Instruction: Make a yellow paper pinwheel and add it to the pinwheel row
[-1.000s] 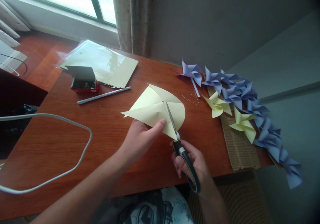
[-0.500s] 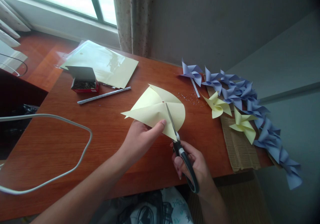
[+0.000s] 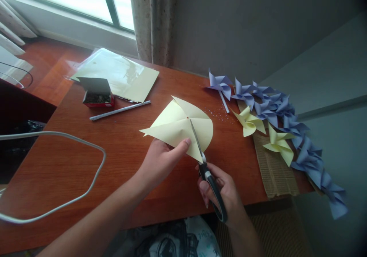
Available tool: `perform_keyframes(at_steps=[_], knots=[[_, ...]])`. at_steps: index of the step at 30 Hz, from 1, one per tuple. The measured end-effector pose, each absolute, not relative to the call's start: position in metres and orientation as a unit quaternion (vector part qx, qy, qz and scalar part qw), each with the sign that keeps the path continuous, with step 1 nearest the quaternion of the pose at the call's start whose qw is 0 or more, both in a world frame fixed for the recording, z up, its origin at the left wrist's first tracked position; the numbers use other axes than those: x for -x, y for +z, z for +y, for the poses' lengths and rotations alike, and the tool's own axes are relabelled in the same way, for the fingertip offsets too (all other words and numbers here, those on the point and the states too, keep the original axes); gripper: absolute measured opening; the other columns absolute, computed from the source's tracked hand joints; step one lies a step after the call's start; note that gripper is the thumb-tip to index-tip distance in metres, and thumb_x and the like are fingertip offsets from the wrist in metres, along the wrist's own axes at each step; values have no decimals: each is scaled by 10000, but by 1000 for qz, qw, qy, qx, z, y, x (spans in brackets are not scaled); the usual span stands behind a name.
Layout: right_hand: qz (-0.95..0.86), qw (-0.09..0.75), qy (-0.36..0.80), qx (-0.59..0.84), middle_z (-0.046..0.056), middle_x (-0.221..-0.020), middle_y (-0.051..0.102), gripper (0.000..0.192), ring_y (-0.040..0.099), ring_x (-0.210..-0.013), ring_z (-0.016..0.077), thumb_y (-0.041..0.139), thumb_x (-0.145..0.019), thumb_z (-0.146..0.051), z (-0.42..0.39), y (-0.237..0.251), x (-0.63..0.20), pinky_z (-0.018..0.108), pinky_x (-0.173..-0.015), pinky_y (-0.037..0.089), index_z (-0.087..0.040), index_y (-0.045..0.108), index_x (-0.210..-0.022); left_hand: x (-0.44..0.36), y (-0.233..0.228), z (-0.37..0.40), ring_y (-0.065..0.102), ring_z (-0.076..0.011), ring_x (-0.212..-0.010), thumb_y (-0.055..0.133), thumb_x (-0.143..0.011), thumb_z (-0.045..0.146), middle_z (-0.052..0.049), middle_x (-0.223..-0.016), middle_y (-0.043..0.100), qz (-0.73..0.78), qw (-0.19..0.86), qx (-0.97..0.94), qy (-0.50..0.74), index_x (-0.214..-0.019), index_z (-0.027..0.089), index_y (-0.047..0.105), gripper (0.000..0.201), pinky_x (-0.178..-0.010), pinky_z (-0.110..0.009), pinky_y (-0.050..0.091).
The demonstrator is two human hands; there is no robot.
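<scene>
Held above the table is a pale yellow sheet of paper (image 3: 169, 121), cut into flaps with slits that run toward a small mark near its middle. My left hand (image 3: 164, 154) is closed on its near edge, thumb on top and the other fingers hidden underneath. Black-and-grey scissors (image 3: 212, 184) sit in my right hand (image 3: 222, 184), whose fingers are through the handles. The scissor blades lie along a slit at the paper's right side, tips close to the middle mark. They look nearly closed.
Several purple pinwheels (image 3: 266, 110) and two yellow pinwheels (image 3: 278, 144) lie at the right, partly on corrugated cardboard (image 3: 272, 176). Yellow sheets in a clear sleeve (image 3: 123, 73), an opened red box (image 3: 99, 98) and a rolled paper stick (image 3: 120, 110) lie back left. A white cable (image 3: 97, 173) loops at left.
Almost nothing differs. The paper, both hands and the scissors hold nearly the same place, and the view has shifted very slightly.
</scene>
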State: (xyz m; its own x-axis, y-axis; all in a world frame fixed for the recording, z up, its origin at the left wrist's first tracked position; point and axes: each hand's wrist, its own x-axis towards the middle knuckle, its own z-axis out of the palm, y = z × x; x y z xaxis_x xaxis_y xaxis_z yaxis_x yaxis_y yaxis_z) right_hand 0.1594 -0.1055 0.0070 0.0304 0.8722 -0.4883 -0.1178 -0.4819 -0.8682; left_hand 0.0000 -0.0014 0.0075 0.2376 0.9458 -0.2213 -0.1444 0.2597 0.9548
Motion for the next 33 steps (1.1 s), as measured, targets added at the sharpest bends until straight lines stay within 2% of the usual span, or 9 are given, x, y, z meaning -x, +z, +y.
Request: perform_keyframes(at_steps=[4,10,14,17,22,33], knots=[[-318,397,610,608,-29,-667,564,535,416,-461,64,784,-782,-545,-106,8,-157,198,-432,372,-155,655,-1126,1,6,0,691,-279,-1070,731,-833,334,-83,-1121,767,427,665,-442,424,-1023,156,745,261,-929,-333,534],[-321,397,600,615,-28,-685,565,525,405,-462,60,787,-780,-539,-105,9,-154,202,-430,366,-156,661,-1116,4,4,1,646,-318,-1202,759,-808,318,-92,-1026,791,431,669,-426,431,-1111,153,746,346,-1030,-388,494],[-318,397,600,617,-20,-690,576,535,398,-464,62,797,-773,-536,-106,8,-154,209,-428,361,-154,670,-1125,5,0,0,623,-318,-1246,748,-837,330,-108,-1136,771,418,683,-381,462,-1147,153,742,357,-1066,-392,479],[-318,397,599,619,-22,-676,576,534,404,-466,66,808,-765,-527,-107,7,-155,209,-431,367,-159,676,-1129,5,-2,1,636,-325,-1227,754,-839,346,-127,-1246,732,409,699,-343,475,-1165,141,736,385,-1060,-395,492],[-304,400,615,608,-46,-635,550,511,417,-445,62,798,-770,-538,-108,7,-154,190,-422,374,-173,655,-1099,3,-1,1,691,-292,-1116,771,-831,331,-116,-1246,734,407,707,-323,479,-1214,157,715,423,-1009,-377,524],[-288,406,655,569,-39,-634,567,585,455,-441,72,863,-689,-542,-108,4,-154,187,-407,377,-167,643,-1080,3,4,1,674,-309,-1166,773,-826,381,-125,-1244,733,428,675,-351,488,-1164,137,724,419,-1006,-383,529]])
